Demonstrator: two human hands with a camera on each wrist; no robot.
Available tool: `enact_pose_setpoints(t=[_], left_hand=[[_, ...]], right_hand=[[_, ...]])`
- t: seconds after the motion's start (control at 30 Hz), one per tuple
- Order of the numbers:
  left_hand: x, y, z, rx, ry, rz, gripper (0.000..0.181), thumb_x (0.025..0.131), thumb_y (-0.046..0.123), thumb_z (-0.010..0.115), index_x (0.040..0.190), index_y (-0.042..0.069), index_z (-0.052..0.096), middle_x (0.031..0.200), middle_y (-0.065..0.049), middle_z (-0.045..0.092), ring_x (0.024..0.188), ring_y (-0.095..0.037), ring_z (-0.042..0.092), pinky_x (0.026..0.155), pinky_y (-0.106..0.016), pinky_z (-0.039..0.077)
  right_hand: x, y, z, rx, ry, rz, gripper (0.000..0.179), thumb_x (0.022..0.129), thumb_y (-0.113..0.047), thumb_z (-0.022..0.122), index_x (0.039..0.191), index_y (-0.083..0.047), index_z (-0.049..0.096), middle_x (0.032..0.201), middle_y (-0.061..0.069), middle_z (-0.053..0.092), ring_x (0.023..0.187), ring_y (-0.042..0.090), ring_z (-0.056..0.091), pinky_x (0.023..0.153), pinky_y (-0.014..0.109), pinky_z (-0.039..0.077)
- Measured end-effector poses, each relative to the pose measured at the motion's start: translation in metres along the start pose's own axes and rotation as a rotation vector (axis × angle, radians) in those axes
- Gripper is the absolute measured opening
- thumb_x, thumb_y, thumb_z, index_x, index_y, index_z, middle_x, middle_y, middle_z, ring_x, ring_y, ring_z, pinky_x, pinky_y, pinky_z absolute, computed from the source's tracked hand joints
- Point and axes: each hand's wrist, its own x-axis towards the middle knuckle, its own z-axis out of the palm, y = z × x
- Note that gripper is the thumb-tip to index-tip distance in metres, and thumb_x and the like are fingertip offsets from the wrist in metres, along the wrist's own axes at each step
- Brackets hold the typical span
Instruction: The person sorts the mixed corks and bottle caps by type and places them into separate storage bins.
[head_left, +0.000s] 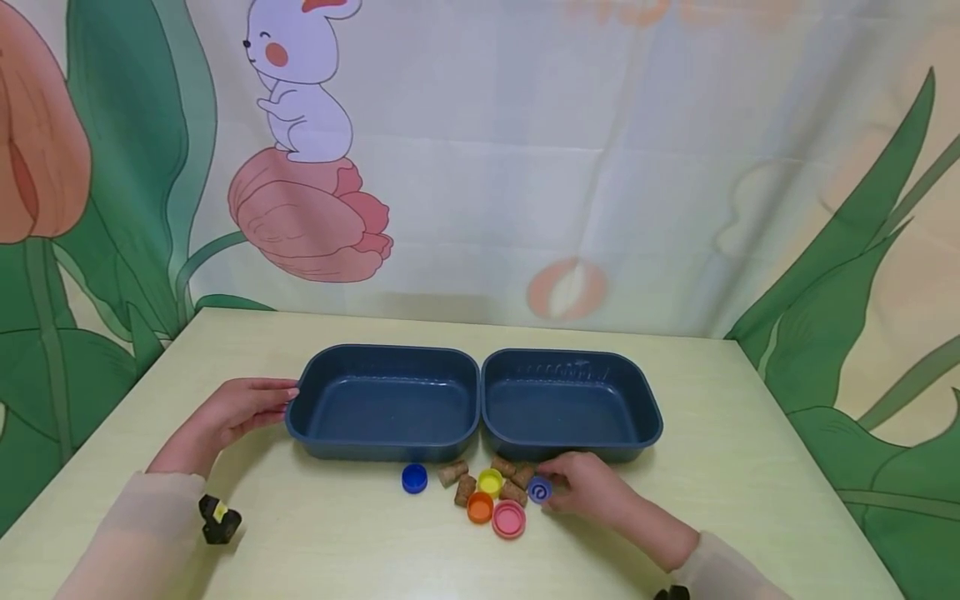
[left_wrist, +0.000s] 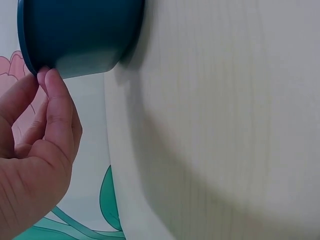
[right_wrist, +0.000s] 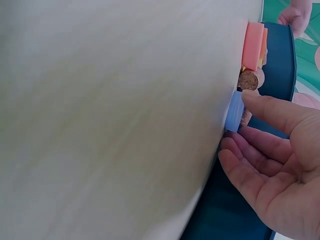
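My left hand is at the left end of a dark blue plastic bin, its thumb and fingertips pinching the rim, as the left wrist view shows up close. On the table in front of the second blue bin, my right hand pinches a light blue-purple bottle cap between thumb and fingers. In the right wrist view that cap stands out beside a cork. Just left of this hand lie more corks, a pink cap, an orange cap and a yellow cap.
A dark blue cap lies apart, before the left bin. The two bins stand side by side, with corks close to their front walls. Behind the pale wooden table hangs a curtain printed with a rabbit and tulips.
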Motion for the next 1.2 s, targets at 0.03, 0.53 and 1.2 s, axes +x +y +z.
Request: enact_pose_setpoints(t=[0.03, 0.53, 1.2], left_hand=[[0.0000, 0.0002, 0.0001, -0.003, 0.001, -0.003, 0.061, 0.103, 0.016, 0.062, 0.148, -0.018, 0.038, 0.088, 0.015, 0.073, 0.079, 0.000, 0.072, 0.078, -0.020, 0.062], [0.0013, 0.0019, -0.0007, -0.003, -0.006, -0.008, 0.061, 0.103, 0.017, 0.062, 0.148, -0.017, 0.039, 0.086, 0.016, 0.072, 0.079, 0.000, 0.072, 0.079, -0.020, 0.062], [0.0002, 0.0030, -0.0018, 0.014, -0.020, -0.012, 0.061, 0.103, 0.018, 0.062, 0.146, -0.018, 0.040, 0.085, 0.016, 0.072, 0.078, 0.000, 0.071, 0.077, -0.018, 0.062]], right_hand=[[0.0003, -0.0001, 0.0003, -0.004, 0.004, 0.001, 0.038, 0.078, -0.006, 0.085, 0.113, 0.006, 0.074, 0.107, 0.016, 0.078, 0.095, 0.024, 0.073, 0.084, 0.037, 0.063], [0.0026, -0.0031, 0.0007, -0.054, 0.039, 0.001, 0.029, 0.077, -0.009, 0.087, 0.103, 0.001, 0.078, 0.094, 0.008, 0.079, 0.080, 0.009, 0.064, 0.073, 0.023, 0.057], [-0.0011, -0.0083, -0.0064, 0.004, 0.002, 0.026, 0.028, 0.078, -0.006, 0.086, 0.103, 0.001, 0.079, 0.095, 0.008, 0.079, 0.082, 0.011, 0.066, 0.072, 0.021, 0.056]])
